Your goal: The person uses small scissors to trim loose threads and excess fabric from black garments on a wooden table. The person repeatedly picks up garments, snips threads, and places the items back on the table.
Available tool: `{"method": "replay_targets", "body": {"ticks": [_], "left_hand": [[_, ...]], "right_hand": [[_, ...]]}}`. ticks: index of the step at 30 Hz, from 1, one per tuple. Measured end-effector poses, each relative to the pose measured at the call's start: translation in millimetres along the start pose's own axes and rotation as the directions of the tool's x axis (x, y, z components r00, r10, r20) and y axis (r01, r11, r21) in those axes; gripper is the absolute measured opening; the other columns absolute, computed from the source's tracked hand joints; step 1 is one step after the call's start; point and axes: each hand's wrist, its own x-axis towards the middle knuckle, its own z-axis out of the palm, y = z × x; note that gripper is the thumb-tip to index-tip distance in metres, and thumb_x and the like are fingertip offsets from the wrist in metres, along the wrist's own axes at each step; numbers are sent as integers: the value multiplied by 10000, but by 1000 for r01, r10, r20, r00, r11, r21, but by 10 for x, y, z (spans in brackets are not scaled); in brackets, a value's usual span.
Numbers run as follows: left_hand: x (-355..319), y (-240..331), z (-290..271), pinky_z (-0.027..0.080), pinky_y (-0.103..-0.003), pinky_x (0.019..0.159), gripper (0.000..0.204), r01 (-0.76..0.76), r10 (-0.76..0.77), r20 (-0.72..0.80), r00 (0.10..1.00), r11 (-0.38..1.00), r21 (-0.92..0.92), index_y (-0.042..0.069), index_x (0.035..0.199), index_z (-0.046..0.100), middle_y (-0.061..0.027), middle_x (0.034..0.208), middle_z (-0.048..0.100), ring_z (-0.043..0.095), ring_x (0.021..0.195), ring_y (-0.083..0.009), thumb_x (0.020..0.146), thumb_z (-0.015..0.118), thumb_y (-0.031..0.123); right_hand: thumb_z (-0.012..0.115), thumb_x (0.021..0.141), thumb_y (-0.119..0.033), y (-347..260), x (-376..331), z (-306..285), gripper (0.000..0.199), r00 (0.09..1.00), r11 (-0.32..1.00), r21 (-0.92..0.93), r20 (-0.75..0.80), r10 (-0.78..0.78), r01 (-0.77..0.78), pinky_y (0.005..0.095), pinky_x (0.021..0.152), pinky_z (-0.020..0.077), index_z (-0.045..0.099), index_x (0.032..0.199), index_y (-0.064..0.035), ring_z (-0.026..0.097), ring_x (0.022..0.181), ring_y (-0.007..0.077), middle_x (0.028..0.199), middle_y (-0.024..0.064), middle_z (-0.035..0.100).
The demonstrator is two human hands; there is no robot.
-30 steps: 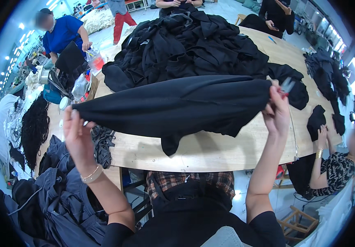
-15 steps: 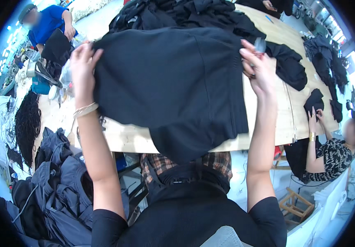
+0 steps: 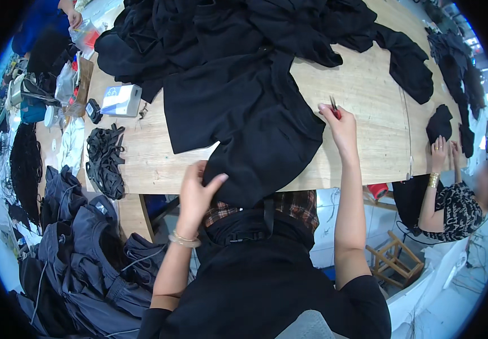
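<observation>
The left hand [image 3: 197, 189] is resting with fingers spread loosely on the lower edge of the black garment [image 3: 244, 118], which is lying flat on the table [image 3: 362, 113] and hanging over its near edge. The right hand [image 3: 340, 127] is pinching small snips [image 3: 333, 105] just right of the garment.

Black short-sleeved top, forearms bare. Left wrist: thin pale bangle [image 3: 184, 240]. Plaid shirt or waistband [image 3: 297, 204] in red and dark checks shows under a black strap or apron at the waist; no rings visible.
</observation>
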Motion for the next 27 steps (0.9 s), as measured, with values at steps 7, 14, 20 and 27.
{"method": "replay_targets", "body": {"ticks": [7, 14, 20, 27], "left_hand": [[95, -223, -109, 504, -429, 836, 349, 10, -7, -22, 1000, 987, 162, -10, 1089, 664, -213, 1025, 670, 643, 966, -395, 803, 765, 163], [231, 245, -398, 470, -421, 906, 227, -172, 301, -289, 909, 901, 397, 21, 1052, 652, -146, 1012, 602, 584, 1034, -348, 826, 663, 13], [383, 668, 531, 537, -369, 764, 261, -439, 439, 7, 898, 898, -8, 11, 1103, 634, -127, 1087, 610, 644, 913, -316, 846, 679, 16], [589, 384, 910, 536, -352, 786, 205, -520, 532, -33, 846, 838, 166, -4, 1027, 673, -84, 1003, 595, 608, 898, -250, 834, 688, 64]], "right_hand": [[759, 833, -207, -132, 10, 254, 255, 975, 991, -130, 221, 12, 17, 318, 637, 481, 695, 870, 37, 625, 644, 168, 666, 98, 650], [730, 867, -132, 69, -363, 326, 170, 949, 995, 7, 301, 92, -99, 239, 613, 415, 666, 877, 26, 499, 652, 56, 699, -28, 586], [660, 923, -131, -689, -620, 455, 154, 987, 987, 28, -11, -161, 161, 250, 647, 462, 653, 937, 22, 574, 706, 82, 756, 45, 612], [594, 979, -118, -145, -539, 957, 132, 967, 820, 553, 253, 4, -148, 187, 460, 282, 661, 959, -5, 399, 501, 2, 736, 1, 630]]}}
